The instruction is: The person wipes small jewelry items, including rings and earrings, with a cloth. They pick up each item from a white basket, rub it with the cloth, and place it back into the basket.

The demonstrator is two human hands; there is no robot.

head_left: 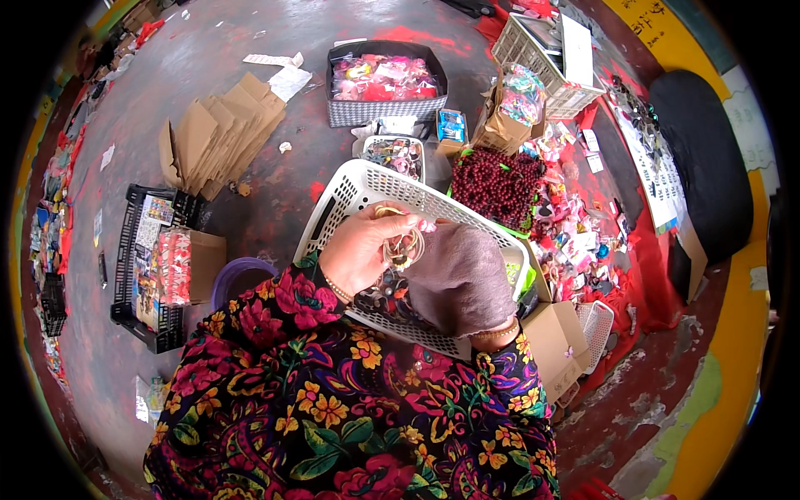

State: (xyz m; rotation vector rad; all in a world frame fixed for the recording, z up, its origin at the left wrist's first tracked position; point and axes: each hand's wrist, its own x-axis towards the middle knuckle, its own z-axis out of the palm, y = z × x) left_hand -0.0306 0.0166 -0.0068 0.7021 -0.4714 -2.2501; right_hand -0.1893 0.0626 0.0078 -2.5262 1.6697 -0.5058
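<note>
Over a white plastic basket (pixel 346 177) with holes in its walls, my left hand (pixel 364 244) is closed round a few thin, shiny gold-coloured bangles (pixel 406 245). A mauve cloth (pixel 460 279) covers my right hand (pixel 495 335) down to the wrist, so its fingers are hidden. The cloth lies close beside the bangles; whether it touches them I cannot tell. Dark, jumbled small items (pixel 385 293) show inside the basket below my hands. Both arms wear black sleeves with a bright flower pattern.
Dark red beads (pixel 497 185) lie in a green-rimmed container beyond the basket. A grey bin (pixel 387 111) holds pink packets. Folded cardboard (pixel 218 137), a black crate (pixel 127 250) and a purple tub (pixel 237 273) stand leftward. Small packaged goods (pixel 575 242) litter the floor at right.
</note>
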